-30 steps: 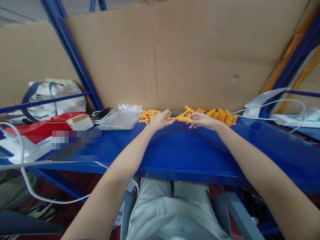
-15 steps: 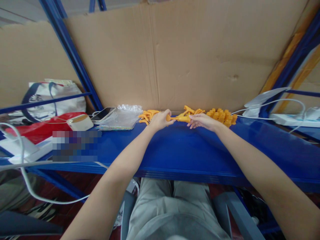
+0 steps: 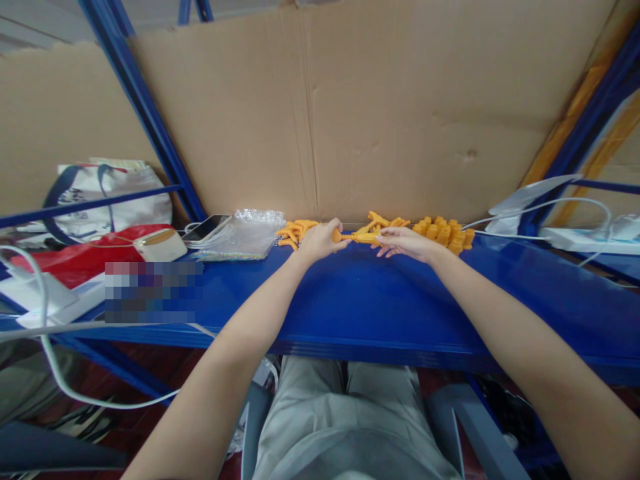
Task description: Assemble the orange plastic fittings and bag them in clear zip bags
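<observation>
- While the L hand (image 3: 320, 243) grips the rounded end of a slim orange plastic piece (image 3: 367, 237), its fingers are closed around that end, prob. to steady it; the fingertips' exact hold is partly hidden.
- The R hand (image 3: 407, 244) is at the opp. end, thumb & index close together at the tip, other fingers loosely spread. Can't tell if they pinch it or just touch. The light contact looks suited to fine adj. w/o much force.
- The piece lies roughly level betw. the hands, near the back of the blue metal desk (image 3: 370, 300), w/ an end toward each hand, so both can reach it.
- Forked orange plastic pieces (image 3: 299, 229) sit just beside & behind the L hand; more branching orange pieces (image 3: 387, 221) are behind the R hand, & a bumpy orange plastic cluster (image 3: 445, 235) is beyond its wrist. All are within easy reach, prob. for convenience.
- A transparent plastic packet (image 3: 240, 241) & a dark-screened phone (image 3: 209, 228) lie farther L, apart from the hands, presumably out of the way.
</observation>
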{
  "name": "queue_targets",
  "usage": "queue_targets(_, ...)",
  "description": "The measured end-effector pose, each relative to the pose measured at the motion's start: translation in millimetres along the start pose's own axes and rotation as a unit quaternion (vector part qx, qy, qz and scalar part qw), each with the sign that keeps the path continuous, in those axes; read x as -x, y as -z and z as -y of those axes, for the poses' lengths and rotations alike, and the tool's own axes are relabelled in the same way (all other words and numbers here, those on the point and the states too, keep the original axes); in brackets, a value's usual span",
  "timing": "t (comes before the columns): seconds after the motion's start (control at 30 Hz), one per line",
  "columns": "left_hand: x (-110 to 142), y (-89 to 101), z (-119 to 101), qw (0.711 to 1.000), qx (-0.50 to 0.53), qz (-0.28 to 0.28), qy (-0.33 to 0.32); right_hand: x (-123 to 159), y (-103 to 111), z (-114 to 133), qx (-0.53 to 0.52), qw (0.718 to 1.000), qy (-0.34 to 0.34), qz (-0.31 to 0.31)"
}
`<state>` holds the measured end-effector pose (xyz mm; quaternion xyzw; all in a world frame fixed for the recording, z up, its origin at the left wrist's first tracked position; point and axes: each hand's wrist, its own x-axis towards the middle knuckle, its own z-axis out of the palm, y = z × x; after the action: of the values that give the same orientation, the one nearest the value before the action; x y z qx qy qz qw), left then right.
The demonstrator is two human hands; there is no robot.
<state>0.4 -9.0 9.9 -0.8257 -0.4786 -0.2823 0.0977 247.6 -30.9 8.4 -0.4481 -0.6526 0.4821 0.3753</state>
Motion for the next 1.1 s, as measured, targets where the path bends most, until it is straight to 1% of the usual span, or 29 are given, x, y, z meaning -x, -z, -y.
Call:
queue_targets(0.37,-0.4,-1.8,2.9,1.0,0.006,-0.01,-0.012,-0.5,-0.7,0.2,-0.006,1.0,-0.001,0.002)
queue_targets(0.6,-0.3,-0.8,1.3,1.0,0.012,-0.005,-0.003,1.2,-2.5,2.2,-0.008,1.0,-0.015,-0.008)
queue_targets(0.9,-1.2,-4.1,4.8,1.0,0.01,-0.011,-0.011,-2.3,-2.1,-1.4,-0.021,0.999,-0.006,-0.023)
queue_targets(1.1,-0.3,-3.7,5.3,1.0,0.016,-0.005,-0.01,-3.1,-2.4,-2.2,-0.031,0.999,-0.013,-0.031)
